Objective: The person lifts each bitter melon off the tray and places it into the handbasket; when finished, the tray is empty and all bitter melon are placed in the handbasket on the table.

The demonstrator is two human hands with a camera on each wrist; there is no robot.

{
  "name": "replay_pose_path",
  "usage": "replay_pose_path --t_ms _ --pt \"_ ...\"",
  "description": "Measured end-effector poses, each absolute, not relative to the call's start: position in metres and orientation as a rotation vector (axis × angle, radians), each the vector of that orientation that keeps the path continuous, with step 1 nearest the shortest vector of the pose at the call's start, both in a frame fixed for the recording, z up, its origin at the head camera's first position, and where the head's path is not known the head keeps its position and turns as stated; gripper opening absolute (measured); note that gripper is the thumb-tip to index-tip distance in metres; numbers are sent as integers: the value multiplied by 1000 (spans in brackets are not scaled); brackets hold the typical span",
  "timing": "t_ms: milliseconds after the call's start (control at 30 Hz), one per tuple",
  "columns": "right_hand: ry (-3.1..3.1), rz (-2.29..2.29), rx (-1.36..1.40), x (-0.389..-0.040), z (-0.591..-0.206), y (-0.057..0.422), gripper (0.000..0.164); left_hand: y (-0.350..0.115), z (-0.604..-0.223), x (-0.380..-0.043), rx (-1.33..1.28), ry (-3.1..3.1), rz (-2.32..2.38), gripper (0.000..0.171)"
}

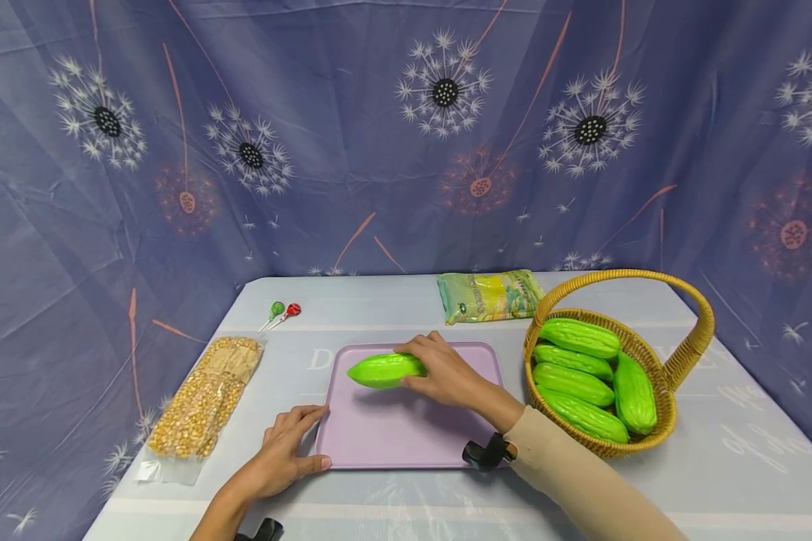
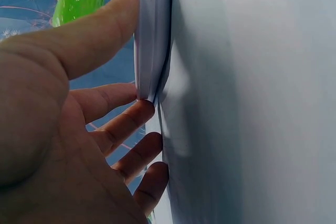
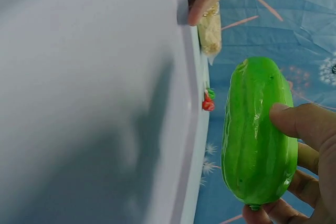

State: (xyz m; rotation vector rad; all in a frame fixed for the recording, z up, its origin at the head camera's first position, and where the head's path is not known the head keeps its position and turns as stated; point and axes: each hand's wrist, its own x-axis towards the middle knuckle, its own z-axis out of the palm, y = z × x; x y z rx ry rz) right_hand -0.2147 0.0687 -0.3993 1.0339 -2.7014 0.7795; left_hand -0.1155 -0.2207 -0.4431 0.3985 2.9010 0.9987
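My right hand (image 1: 440, 372) grips one end of a glossy green gourd (image 1: 382, 371) with lengthwise ridges, holding it above the pale purple tray (image 1: 413, 443). In the right wrist view, the thumb lies across the gourd (image 3: 257, 135) and the fingers curl behind it; a short stub marks its lower end. At the tray's front left corner is my left hand (image 1: 280, 451), thumb on the front rim and index finger at the left edge. The left wrist view shows the tray's rim (image 2: 149, 35) between thumb and index finger, the other fingertips against the tabletop.
To the right stands a wicker basket (image 1: 677, 368) with a tall handle, holding several more green gourds (image 1: 575, 385). A bag of corn kernels (image 1: 203, 398) lies at left. Two lollipops, green (image 1: 277, 309) and red (image 1: 294, 309), and a yellow-green packet (image 1: 490, 296) lie farther back.
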Motion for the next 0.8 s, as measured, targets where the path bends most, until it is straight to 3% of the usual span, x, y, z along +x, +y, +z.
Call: replay_pose_path --t_ms 800 --pt "-2556 824 929 -181 -382 136 48 -222 -443 -116 422 2887 1009 75"
